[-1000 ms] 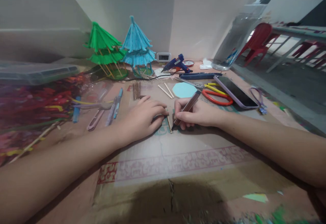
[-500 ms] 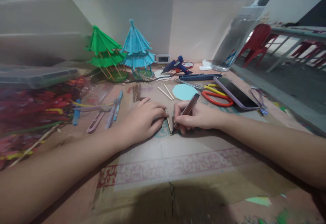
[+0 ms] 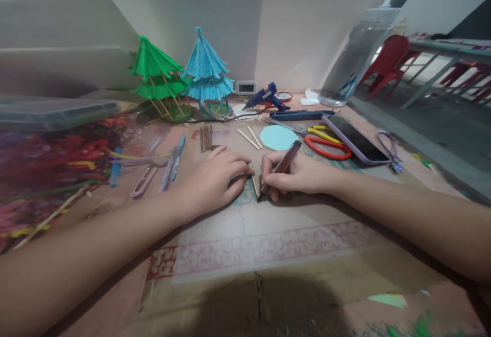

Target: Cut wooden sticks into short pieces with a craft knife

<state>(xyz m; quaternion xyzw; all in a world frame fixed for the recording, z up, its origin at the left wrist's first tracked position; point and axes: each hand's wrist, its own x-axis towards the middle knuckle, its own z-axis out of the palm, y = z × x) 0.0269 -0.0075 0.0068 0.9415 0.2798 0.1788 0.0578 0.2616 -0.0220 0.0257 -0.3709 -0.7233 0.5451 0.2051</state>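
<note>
My left hand [image 3: 226,178] lies on the work sheet, thumb and fingertips closed on a thin wooden stick [image 3: 254,184]. In my right hand [image 3: 286,176] is a brown marker pen [image 3: 282,168], slanted, its dark tip touching or very near the stick's lower end. Beyond the left hand, several brown sticks [image 3: 206,138] lie side by side. Two pale wooden sticks [image 3: 249,137] rest between them and a light blue octagonal piece [image 3: 278,137]. The part of the held stick beneath my left fingers is hidden.
Scissors [image 3: 326,145], a phone [image 3: 356,140] and a cutter [image 3: 301,115] lie at right. A glue gun [image 3: 267,97], small clock [image 3: 246,88], blue tiered model [image 3: 207,76] and green tiered model [image 3: 159,73] stand behind. Pens [image 3: 178,158] and a box of red pieces [image 3: 57,163] are left.
The marker pen's tip and the stick stay almost where they were, with only a very slight shift. Both hands keep their hold.
</note>
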